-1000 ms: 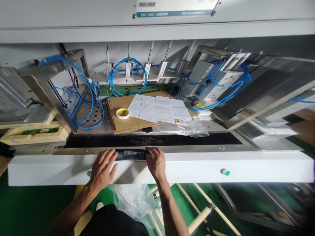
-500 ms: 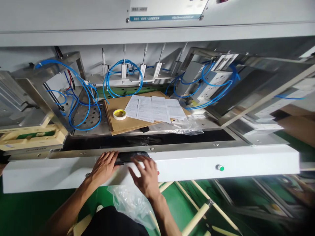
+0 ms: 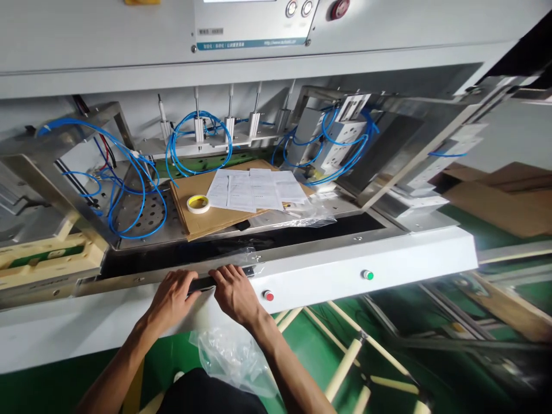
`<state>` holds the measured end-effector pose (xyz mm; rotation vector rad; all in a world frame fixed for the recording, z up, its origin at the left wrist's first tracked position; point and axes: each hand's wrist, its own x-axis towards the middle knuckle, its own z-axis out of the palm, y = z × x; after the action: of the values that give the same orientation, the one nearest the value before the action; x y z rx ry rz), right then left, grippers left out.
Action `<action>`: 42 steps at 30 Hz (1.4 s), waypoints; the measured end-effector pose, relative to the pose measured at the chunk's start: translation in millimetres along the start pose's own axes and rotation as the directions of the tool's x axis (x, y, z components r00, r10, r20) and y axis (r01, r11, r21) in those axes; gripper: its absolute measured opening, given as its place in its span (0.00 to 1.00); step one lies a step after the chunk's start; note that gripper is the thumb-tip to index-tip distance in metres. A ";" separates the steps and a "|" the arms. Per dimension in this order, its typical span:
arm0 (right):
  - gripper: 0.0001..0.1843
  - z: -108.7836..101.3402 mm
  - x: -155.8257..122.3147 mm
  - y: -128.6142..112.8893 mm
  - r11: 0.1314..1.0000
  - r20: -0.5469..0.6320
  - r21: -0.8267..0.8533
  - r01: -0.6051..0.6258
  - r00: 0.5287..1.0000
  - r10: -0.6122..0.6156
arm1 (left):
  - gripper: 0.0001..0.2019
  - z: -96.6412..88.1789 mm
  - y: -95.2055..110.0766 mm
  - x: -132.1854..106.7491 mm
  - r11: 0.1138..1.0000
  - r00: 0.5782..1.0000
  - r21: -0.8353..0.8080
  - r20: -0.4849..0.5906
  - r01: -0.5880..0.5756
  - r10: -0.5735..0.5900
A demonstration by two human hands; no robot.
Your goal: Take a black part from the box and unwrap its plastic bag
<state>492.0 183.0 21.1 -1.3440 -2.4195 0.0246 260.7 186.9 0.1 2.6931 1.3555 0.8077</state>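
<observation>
My left hand (image 3: 171, 299) and my right hand (image 3: 235, 292) rest side by side on the white front ledge (image 3: 388, 267) of a machine. Both press on a flat black item (image 3: 202, 281) wrapped in clear plastic, which lies along the ledge's top edge. The fingers of each hand lie flat over the item's ends, and most of it is hidden under them. A loose clear plastic bag (image 3: 235, 356) hangs below the ledge, near my lap.
Inside the machine lie a brown cardboard sheet (image 3: 202, 215), a tape roll (image 3: 198, 203), printed papers (image 3: 252, 190) and blue air hoses (image 3: 129, 190). A red button (image 3: 268, 296) and a green button (image 3: 367, 275) sit on the ledge. Brown cartons (image 3: 504, 201) stand at right.
My right hand slid left along the ledge, close beside the left hand, over the wrapped item. The view turned to the right and upward, showing the red button.
</observation>
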 end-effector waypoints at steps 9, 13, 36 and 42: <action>0.11 5.6 38.6 12.0 0.997 0.107 -0.029 -0.071 0.992 0.074 | 0.05 10.8 -27.5 25.6 0.997 0.995 -0.034 0.084 0.064 -0.061; 0.12 14.8 42.5 14.1 0.996 0.087 -0.019 -0.085 0.992 0.087 | 0.10 17.2 -28.9 26.1 0.998 0.995 -0.006 0.073 0.063 -0.063; 0.27 70.9 -33.7 -71.8 0.189 0.052 0.924 -0.333 0.599 0.799 | 0.22 -2.8 -24.5 -7.3 0.900 0.939 -0.357 0.318 0.248 -0.133; 0.32 56.4 -41.4 -96.8 -0.020 0.143 0.977 -0.213 0.581 0.801 | 0.32 9.0 -1.1 -67.7 0.426 0.631 -0.466 0.551 0.776 -0.546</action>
<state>414.2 105.4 -25.6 -1.2341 -0.7555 1.0974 230.9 138.4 -37.6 1.4086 1.4809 0.5532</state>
